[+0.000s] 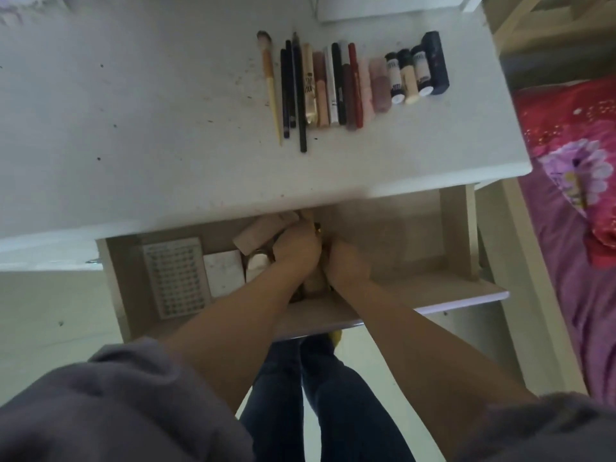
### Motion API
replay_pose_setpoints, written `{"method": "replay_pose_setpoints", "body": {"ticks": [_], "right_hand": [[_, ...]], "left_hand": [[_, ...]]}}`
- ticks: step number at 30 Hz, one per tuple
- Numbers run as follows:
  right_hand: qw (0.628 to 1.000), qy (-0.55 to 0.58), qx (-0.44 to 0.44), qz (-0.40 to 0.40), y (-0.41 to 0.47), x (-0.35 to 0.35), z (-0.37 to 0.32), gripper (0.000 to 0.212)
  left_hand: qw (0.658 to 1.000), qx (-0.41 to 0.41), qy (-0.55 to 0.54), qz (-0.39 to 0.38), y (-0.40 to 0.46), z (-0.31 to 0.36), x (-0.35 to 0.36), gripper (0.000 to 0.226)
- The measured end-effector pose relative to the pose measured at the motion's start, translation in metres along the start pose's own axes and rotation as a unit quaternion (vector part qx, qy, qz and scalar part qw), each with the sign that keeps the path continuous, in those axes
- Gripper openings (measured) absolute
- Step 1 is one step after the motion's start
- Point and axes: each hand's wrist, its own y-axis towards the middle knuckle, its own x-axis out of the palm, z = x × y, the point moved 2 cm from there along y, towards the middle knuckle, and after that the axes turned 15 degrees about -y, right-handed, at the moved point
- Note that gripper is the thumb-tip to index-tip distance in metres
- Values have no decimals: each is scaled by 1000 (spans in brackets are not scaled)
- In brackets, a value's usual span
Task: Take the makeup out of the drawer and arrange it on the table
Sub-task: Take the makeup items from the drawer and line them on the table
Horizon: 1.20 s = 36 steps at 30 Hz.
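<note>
Both hands deep in the open drawer (453, 228): left hand (296, 246) curls over a cluster of makeup items, right hand (346, 261) against them, grip unclear through blur. Risk: grabbing several at once, one slips back or hits the floor. Sorted makeup row (350, 81) lies on the counter (133, 128); more makeup (256, 265) is in the drawer.

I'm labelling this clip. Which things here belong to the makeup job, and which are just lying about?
Part of the job:
open drawer
left hand and right hand reaching in the drawer
row of makeup on the white table
makeup brush

Just lying about:
floral bedspread
sticker sheet
</note>
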Motion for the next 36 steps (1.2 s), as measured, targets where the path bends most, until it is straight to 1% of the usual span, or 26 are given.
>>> {"method": "replay_pose_setpoints", "body": {"ticks": [2,5,9,10,12,13,15,17,18,19,20,21,23,25,27,29,31,33,35,36], "right_hand": [[1000,-12,6,21,0,2,1,25],[998,-44,11,42,-1,0,9,25],[998,-5,51,36,-2,-12,30,28],[997,3,62,34,-3,-16,36,30],[996,21,78,35,-8,-27,47,31],[996,33,80,36,-12,-34,52,29],[996,54,63,34,-22,-51,60,25],[998,61,19,26,-37,-70,65,23],[998,63,-9,21,-46,-79,67,18],[997,68,-39,15,-54,-89,67,13],[994,78,-69,10,-62,-99,66,9],[991,92,-95,7,-68,-112,61,7],[983,134,-122,20,-69,-142,41,8],[972,185,-135,60,-57,-172,9,9],[960,213,-152,101,-35,-196,-30,11],[954,221,-155,129,-7,-212,-70,13],[956,192,-157,155,20,-221,-106,16],[962,125,-163,180,45,-226,-133,28],[971,43,-158,176,65,-228,-149,41],[974,-8,-152,166,72,-227,-153,41]], "left_hand": [[999,-4,43,6,6,-3,5,33],[996,-1,87,7,14,-5,8,29],[995,2,98,-7,21,10,9,17],[997,-13,77,-17,20,14,11,19],[998,-49,-10,-47,13,22,12,23],[996,-46,-53,-63,8,26,12,23],[990,-10,-112,-90,-9,34,7,18],[980,38,-165,-109,-32,35,-6,11],[970,66,-200,-117,-45,33,-16,8],[961,99,-227,-120,-57,31,-29,8],[956,133,-237,-114,-66,28,-45,14],[952,161,-238,-104,-72,27,-65,17],[945,184,-263,-68,-74,27,-110,13],[939,189,-287,2,-57,29,-157,11],[947,163,-270,61,-27,28,-198,11],[963,119,-228,74,10,27,-227,14],[975,77,-199,56,45,28,-244,19],[980,60,-182,47,72,32,-250,20],[982,48,-178,43,92,35,-251,19],[983,38,-173,39,100,36,-249,21]]}}
